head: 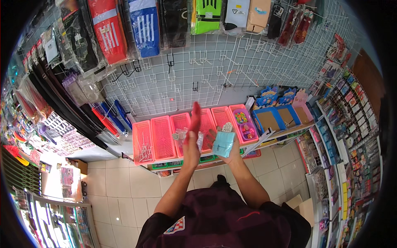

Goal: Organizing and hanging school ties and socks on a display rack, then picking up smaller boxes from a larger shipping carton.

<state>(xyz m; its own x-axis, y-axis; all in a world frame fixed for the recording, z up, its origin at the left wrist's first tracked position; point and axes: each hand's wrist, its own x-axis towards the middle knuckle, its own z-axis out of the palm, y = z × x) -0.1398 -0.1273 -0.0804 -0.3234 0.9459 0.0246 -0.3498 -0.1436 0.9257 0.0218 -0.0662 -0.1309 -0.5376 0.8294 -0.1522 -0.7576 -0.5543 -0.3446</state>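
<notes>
My left hand (191,147) is raised edge-on above the pink baskets, its fingers straight and reddish. Clear plastic packets (199,141) show on both sides of it; whether it holds them or they lie behind it cannot be told. Palm up, my right hand (233,153) holds a light-blue packet (224,144) in clear wrap, with the fingers spread on its left side. A small pale piece with a patterned face (227,127) sticks out above that packet. Beneath both hands stands a row of pink plastic baskets (162,133) on a shelf.
White wire grid panels (186,71) with hooks rise behind the baskets. Packaged socks (144,31) hang above. Thin white rods fill part of the leftmost basket (142,142). To the right are a purple divided tray (243,113) of small colourful items and blue display boxes (268,119).
</notes>
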